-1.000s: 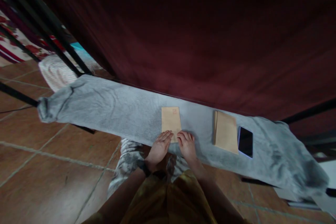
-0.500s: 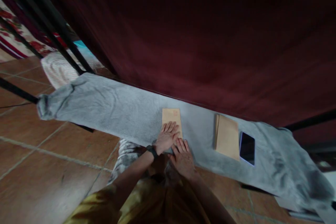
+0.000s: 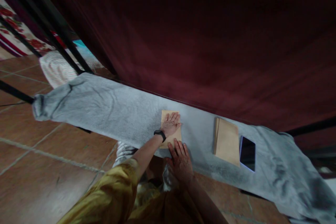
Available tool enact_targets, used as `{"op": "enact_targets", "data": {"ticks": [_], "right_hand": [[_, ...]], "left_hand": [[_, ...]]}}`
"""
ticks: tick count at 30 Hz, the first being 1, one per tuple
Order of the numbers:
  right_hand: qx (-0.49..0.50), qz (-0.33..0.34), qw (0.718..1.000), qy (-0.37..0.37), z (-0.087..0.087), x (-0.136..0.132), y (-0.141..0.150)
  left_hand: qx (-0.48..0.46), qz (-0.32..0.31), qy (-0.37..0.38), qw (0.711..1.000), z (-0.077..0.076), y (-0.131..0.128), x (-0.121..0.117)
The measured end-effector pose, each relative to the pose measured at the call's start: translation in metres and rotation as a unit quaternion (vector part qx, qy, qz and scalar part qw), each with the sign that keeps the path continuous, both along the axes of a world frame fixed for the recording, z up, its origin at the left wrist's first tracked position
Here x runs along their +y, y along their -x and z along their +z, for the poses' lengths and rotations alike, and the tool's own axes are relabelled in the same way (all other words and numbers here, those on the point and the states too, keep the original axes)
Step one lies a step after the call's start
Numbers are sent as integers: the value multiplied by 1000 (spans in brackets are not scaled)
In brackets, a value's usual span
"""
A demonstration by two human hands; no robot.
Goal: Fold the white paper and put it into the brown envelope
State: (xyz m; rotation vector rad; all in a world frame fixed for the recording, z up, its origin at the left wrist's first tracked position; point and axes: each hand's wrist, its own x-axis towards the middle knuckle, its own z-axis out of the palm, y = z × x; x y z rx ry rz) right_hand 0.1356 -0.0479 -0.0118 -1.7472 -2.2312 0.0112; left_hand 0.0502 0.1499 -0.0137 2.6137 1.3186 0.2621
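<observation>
A tan paper envelope (image 3: 168,142) lies on the grey cloth in front of me. My left hand (image 3: 170,125), with a dark band at the wrist, rests flat on its upper part, fingers spread. Along the near edge of the envelope lies my right hand (image 3: 181,161), its fingers stretched out and the tips touching the lower right corner. Off to the right is a small stack of similar brown paper pieces (image 3: 227,141), slightly fanned at its left side.
A phone (image 3: 247,153) with a dark screen lies right of the stack. The grey cloth (image 3: 126,110) covers a long narrow surface. Behind it hangs a dark red curtain (image 3: 178,59). Black metal bars (image 3: 70,47) stand at the left, above a tiled floor (image 3: 52,161).
My left hand has slid away from me, up the envelope to near its far edge. My right hand has stayed by the near edge, moving slightly.
</observation>
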Motion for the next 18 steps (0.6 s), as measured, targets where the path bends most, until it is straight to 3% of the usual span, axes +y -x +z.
{"op": "enact_targets", "data": {"ticks": [3,8,12,18], "right_hand": [[4,-3,1000,4,-5,1,1],[7,-9,1000,11,-8,0,3],[7,-17,1000,7,-3,-2,5],[24,-68,997,-28,-12,-8,16]], "left_hand": [[3,-17,7,1000,-3,15,-19],[-3,-39,-34,999,-9,55,-78],[-12,42,-76,996,-7,76,-116],[-37,141,-88,985,-6,78,-131]]}}
